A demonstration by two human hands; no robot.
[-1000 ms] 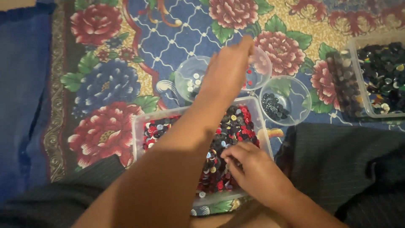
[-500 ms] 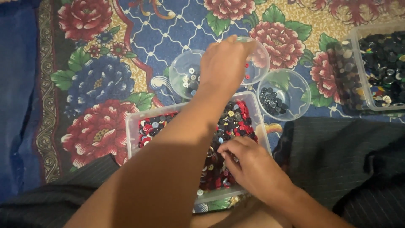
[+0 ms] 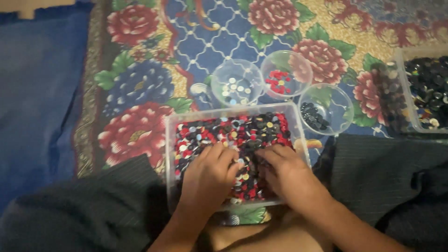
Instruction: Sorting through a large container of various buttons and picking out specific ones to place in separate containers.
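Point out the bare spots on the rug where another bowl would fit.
Free: floral rug left of the white-button bowl, up to the blue cloth. Crowded: red-button bowl, dark-button bowl, button tray and both hands.

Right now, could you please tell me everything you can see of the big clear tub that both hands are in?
The tub is a rectangular box of clear plastic with no lid, sitting flat on the flowered cloth between the person's knees. It is filled with mixed buttons, mostly red, black and white. The left hand and right hand both rest in the buttons at its near side. Three small clear bowls stand just beyond its far rim.
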